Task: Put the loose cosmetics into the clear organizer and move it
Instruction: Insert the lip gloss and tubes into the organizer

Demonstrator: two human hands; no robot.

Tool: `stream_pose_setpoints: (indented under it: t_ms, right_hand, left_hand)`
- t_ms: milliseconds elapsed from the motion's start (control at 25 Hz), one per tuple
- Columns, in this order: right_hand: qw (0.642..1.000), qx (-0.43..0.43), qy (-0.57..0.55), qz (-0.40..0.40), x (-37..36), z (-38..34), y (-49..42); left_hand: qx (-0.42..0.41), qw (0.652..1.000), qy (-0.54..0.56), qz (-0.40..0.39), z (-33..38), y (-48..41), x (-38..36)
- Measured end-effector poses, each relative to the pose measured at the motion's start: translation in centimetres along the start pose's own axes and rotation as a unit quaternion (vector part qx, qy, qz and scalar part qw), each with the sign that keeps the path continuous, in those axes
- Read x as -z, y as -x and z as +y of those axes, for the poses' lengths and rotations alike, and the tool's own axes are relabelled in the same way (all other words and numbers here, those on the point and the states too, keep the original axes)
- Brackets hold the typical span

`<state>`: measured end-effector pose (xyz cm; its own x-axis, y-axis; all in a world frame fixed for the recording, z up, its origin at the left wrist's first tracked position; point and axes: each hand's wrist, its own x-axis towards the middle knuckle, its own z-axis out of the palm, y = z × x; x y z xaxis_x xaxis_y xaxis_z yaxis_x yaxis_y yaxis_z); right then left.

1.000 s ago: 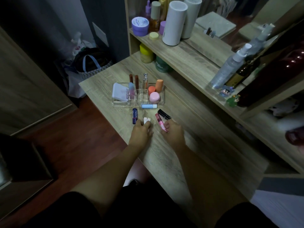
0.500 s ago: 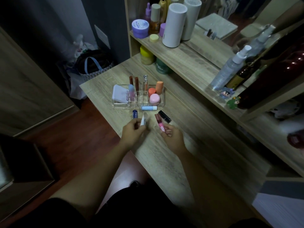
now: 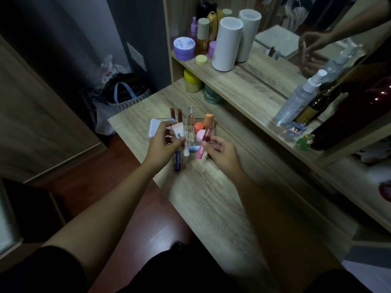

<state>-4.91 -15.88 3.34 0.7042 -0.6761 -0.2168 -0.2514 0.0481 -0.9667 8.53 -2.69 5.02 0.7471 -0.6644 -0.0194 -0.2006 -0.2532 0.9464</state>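
Tubes up off the surface (image 3: 211,199): left hand (image 3: 161,148) clamped on white tube (image 3: 180,136), right hand (image 3: 222,154) on pink gloss (image 3: 203,144), both over the clear organizer (image 3: 191,135). Light, slick plastic; pinch mid-barrel, I'd say.

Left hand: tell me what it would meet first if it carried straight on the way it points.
The left hand, holding the white tube, points up-frame at the clear organizer. It would likely meet the organizer's near wall first, though depth is unclear from this one view.
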Motion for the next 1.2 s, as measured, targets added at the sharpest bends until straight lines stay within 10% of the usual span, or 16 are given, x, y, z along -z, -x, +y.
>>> stream_pose_setpoints:
  t_ms: [520,1200]
  right_hand:
    - [0.999,0.043,0.01,0.012,-1.9,-3.2,-5.9]
    - [0.991,-0.003,0.133,0.012,-3.8,-1.1,-7.2]
  left_hand:
    - [-0.14,0.948,-0.281,0.058,1.2,-6.3,2.3]
    - [-0.192,0.843,-0.497,-0.071,-0.4,-8.1,1.0]
